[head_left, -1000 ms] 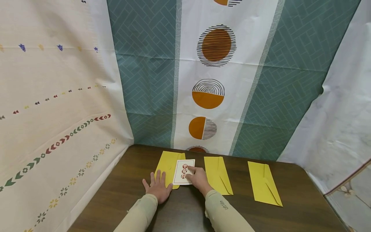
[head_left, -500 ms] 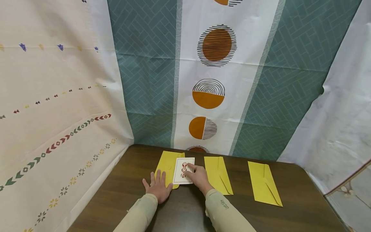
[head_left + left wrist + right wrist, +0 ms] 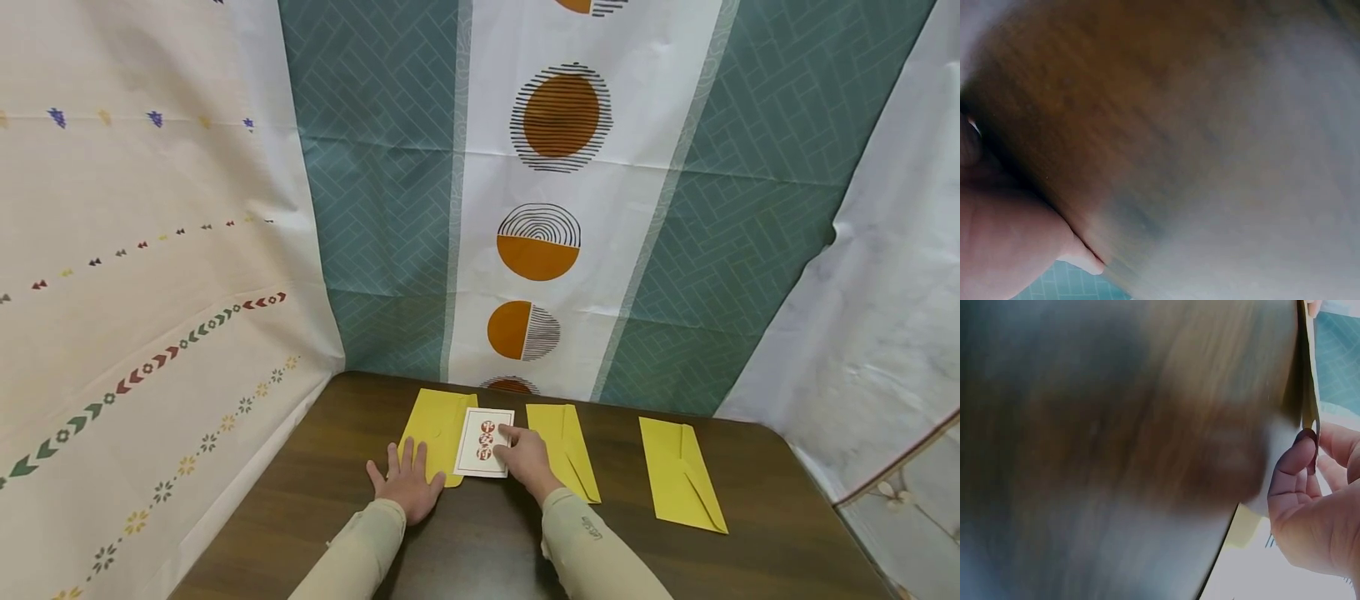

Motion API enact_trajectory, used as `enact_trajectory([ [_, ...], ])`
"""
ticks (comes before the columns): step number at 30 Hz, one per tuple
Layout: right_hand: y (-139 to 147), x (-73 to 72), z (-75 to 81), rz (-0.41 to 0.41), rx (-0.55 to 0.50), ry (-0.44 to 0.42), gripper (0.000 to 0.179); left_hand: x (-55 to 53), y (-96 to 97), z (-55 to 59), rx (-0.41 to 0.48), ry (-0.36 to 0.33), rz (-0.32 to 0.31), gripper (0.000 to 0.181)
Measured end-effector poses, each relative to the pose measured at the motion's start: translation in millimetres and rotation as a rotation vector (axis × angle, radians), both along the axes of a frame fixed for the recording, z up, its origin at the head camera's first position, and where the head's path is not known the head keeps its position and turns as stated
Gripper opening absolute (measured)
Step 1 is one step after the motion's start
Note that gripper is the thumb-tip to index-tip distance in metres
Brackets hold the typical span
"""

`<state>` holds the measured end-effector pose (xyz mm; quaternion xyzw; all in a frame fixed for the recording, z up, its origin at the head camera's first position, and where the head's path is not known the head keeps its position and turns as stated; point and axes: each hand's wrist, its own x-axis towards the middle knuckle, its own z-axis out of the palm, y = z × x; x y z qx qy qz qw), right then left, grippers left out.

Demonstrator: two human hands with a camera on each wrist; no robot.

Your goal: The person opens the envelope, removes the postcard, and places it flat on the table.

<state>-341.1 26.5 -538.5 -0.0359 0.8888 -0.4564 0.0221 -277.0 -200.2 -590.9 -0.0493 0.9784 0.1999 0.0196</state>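
A white card (image 3: 471,454) with a thin dark border and red round motifs hangs over the right part of the left yellow envelope (image 3: 431,421). My right hand (image 3: 527,460) pinches its right edge between thumb and fingers. The right wrist view shows the pinch from below, with the card (image 3: 1311,375) nearly edge-on in the right hand (image 3: 1316,515). My left hand (image 3: 407,486) lies with spread, straight fingers at the near left of the left envelope, its fingertips on the paper. Only part of the left hand (image 3: 1013,240) shows in the left wrist view.
Two more yellow envelopes lie to the right on the dark wooden table (image 3: 315,500): a middle envelope (image 3: 551,425), partly behind my right hand, and a far-right envelope (image 3: 678,471). A patterned cloth (image 3: 382,208) hangs behind the table.
The card first shifted slightly away from me, then my right hand carried it a little to the right, exposing more of the left envelope. My left hand has stayed in place.
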Motion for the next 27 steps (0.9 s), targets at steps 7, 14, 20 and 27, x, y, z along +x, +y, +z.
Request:
enact_trajectory([
  [7,9,-1.8,1.2,-0.010,0.013,0.004,0.048,-2.5,-3.6,-4.0,-0.031,-0.002,-0.008,0.082],
  [14,13,-4.0,-3.4,-0.011,0.028,-0.003,0.048,-5.4,-5.2,-6.9,-0.066,-0.007,-0.011,0.112],
  [20,15,-3.7,-3.9,-0.027,0.008,-0.027,0.049,-5.3,-5.2,-7.5,-0.087,-0.023,-0.026,0.135],
  [27,15,-1.9,-4.0,-0.023,-0.048,-0.034,0.051,-3.3,-3.8,-5.6,-0.064,-0.023,-0.028,0.135],
])
